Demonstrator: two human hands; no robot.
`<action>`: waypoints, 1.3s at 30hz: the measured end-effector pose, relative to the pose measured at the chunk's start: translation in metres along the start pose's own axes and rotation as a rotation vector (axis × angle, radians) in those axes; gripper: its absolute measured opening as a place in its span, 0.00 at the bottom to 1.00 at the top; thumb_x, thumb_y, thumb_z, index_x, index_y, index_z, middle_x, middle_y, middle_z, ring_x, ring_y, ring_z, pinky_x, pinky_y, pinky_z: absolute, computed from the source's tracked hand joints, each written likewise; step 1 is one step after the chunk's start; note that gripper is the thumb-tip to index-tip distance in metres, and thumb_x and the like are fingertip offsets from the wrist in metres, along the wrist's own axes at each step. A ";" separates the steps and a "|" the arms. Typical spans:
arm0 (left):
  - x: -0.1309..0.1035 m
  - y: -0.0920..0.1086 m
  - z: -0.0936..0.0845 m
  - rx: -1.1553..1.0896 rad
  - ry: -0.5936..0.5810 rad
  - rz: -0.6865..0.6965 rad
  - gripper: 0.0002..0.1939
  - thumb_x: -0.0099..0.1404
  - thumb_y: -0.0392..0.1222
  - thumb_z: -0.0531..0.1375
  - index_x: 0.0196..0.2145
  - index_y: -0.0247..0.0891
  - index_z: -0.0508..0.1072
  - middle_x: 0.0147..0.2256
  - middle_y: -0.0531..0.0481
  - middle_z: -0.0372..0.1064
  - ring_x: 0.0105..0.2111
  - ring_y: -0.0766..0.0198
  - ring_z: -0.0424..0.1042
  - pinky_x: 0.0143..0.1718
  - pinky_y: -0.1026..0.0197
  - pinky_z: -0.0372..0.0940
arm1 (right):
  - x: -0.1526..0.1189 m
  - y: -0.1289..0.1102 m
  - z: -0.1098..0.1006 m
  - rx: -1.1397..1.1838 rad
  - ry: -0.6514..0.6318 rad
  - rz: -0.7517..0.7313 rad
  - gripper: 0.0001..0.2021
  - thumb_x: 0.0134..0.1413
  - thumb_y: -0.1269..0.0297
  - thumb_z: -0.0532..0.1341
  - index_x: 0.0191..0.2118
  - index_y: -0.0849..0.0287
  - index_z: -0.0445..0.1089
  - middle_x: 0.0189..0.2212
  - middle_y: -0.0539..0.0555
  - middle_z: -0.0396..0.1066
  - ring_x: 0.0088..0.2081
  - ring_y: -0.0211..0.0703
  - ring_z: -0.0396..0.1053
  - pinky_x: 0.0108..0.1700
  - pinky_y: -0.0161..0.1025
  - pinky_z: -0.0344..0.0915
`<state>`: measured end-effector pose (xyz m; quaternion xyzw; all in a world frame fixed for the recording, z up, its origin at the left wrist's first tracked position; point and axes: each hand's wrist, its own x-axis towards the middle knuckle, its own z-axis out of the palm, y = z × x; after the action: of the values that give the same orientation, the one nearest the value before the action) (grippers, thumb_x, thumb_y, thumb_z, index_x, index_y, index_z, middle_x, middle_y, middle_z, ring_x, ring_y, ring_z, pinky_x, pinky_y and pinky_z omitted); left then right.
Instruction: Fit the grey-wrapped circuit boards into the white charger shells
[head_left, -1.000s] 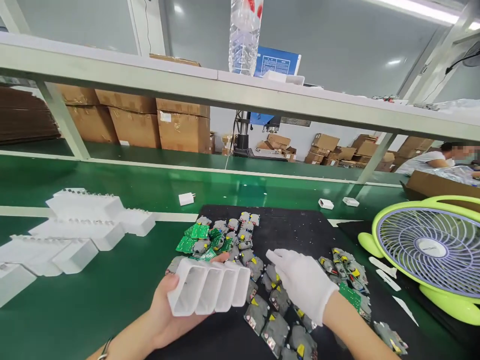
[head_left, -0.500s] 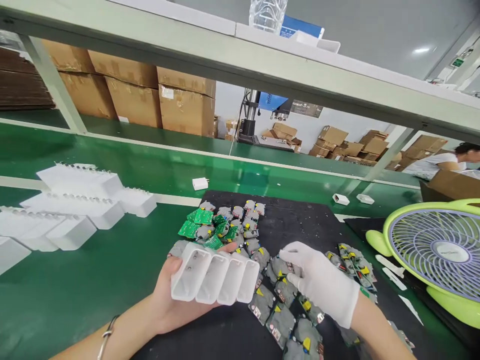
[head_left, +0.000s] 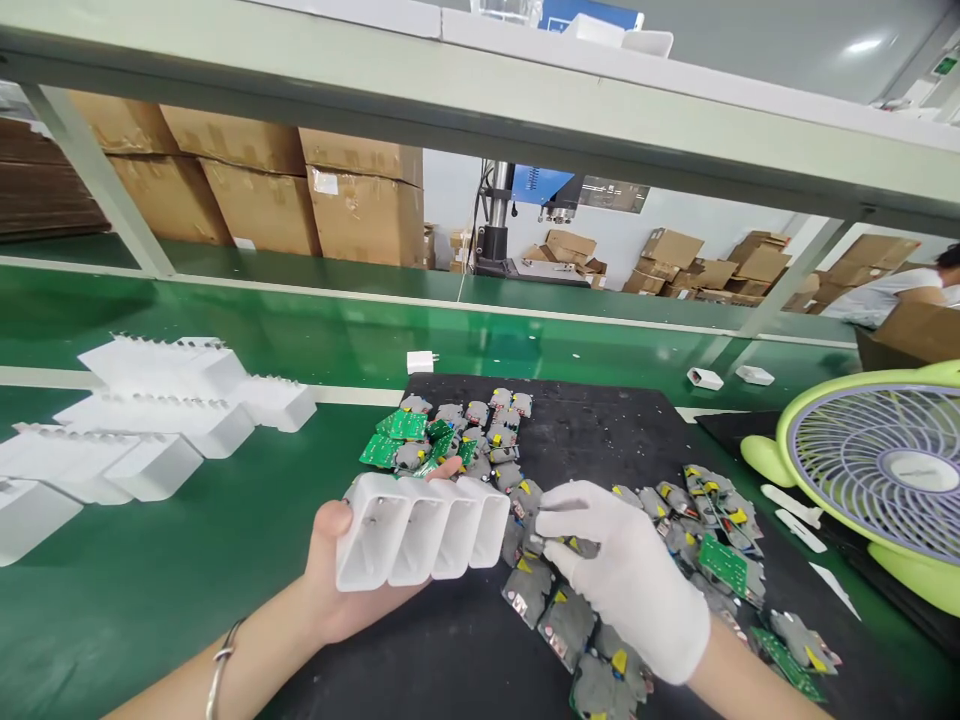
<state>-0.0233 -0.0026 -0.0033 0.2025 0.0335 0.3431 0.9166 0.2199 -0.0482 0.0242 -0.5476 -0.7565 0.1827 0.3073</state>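
Observation:
My bare left hand (head_left: pixel 337 580) holds a row of several white open-ended housings (head_left: pixel 424 532), their hollow ends facing me. My right hand (head_left: pixel 626 570), in a white glove, has its thumb and fingers bent around a small part among the grey-coated circuit boards (head_left: pixel 566 625); the part is mostly hidden by the fingers. These boards, with yellow pieces on them, lie on a black mat (head_left: pixel 600 430). Green boards (head_left: pixel 405 426) sit behind the housings. More grey-coated boards (head_left: pixel 712 500) lie right of the glove.
Rows of white housings (head_left: pixel 169 415) stand on the green table (head_left: pixel 247 530) at the left. A green fan (head_left: pixel 900 465) is at the right. Single white housings (head_left: pixel 421 361) lie farther back. A shelf beam (head_left: pixel 480 90) crosses above. A person in white is at the far right.
The view has shifted slightly. My right hand has moved a little left, closer to the housings, uncovering more boards at the right. My left hand still holds the row.

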 end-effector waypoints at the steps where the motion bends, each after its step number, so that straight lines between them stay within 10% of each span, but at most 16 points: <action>1: 0.000 0.000 -0.001 -0.016 -0.011 0.005 0.37 0.41 0.48 0.59 0.53 0.43 0.65 0.45 0.51 0.70 0.49 0.47 0.64 0.45 0.54 0.56 | 0.000 0.002 0.002 -0.010 -0.064 0.018 0.15 0.43 0.79 0.58 0.33 0.52 0.75 0.39 0.51 0.70 0.40 0.39 0.69 0.46 0.36 0.66; 5: 0.000 0.000 -0.005 -0.041 -0.050 0.000 0.36 0.42 0.47 0.59 0.52 0.41 0.66 0.47 0.49 0.68 0.48 0.48 0.64 0.44 0.56 0.57 | -0.001 0.006 0.001 -0.077 -0.286 0.083 0.22 0.37 0.75 0.66 0.43 0.55 0.73 0.49 0.55 0.67 0.48 0.47 0.67 0.53 0.44 0.63; 12: -0.001 0.000 -0.004 -0.005 -0.050 0.015 0.37 0.44 0.50 0.58 0.54 0.37 0.64 0.49 0.45 0.67 0.50 0.46 0.62 0.52 0.48 0.49 | 0.007 0.000 0.016 -0.320 -0.016 -0.109 0.29 0.46 0.55 0.63 0.55 0.57 0.61 0.50 0.59 0.65 0.51 0.53 0.61 0.52 0.50 0.61; 16: 0.000 -0.002 -0.002 0.004 -0.020 0.017 0.38 0.43 0.50 0.57 0.54 0.36 0.64 0.47 0.49 0.69 0.48 0.50 0.63 0.49 0.54 0.52 | 0.014 -0.005 0.034 -0.528 -0.068 0.014 0.16 0.48 0.56 0.60 0.42 0.57 0.71 0.34 0.58 0.70 0.39 0.56 0.65 0.40 0.53 0.64; 23: 0.001 0.000 -0.002 -0.007 -0.034 0.006 0.37 0.43 0.49 0.58 0.53 0.38 0.64 0.46 0.47 0.69 0.50 0.49 0.62 0.49 0.53 0.52 | 0.002 -0.003 0.018 0.072 -0.052 0.229 0.21 0.38 0.76 0.62 0.43 0.56 0.69 0.39 0.52 0.71 0.34 0.41 0.70 0.40 0.40 0.69; 31: 0.000 -0.003 -0.007 -0.027 -0.047 -0.015 0.39 0.43 0.48 0.59 0.55 0.37 0.63 0.47 0.47 0.69 0.49 0.49 0.62 0.49 0.55 0.53 | -0.008 0.000 0.016 0.279 0.268 -0.365 0.24 0.40 0.72 0.69 0.45 0.51 0.65 0.42 0.51 0.70 0.46 0.44 0.66 0.50 0.45 0.63; 39: -0.003 -0.009 0.005 0.020 -0.036 -0.011 0.38 0.42 0.46 0.59 0.55 0.40 0.63 0.46 0.51 0.71 0.44 0.55 0.67 0.44 0.60 0.58 | -0.012 -0.009 0.038 0.272 0.383 -0.265 0.22 0.40 0.64 0.69 0.44 0.50 0.65 0.49 0.53 0.61 0.50 0.45 0.63 0.50 0.42 0.63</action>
<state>-0.0190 -0.0127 -0.0030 0.2175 0.0218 0.3339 0.9169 0.1908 -0.0601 -0.0022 -0.4219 -0.7182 0.1340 0.5369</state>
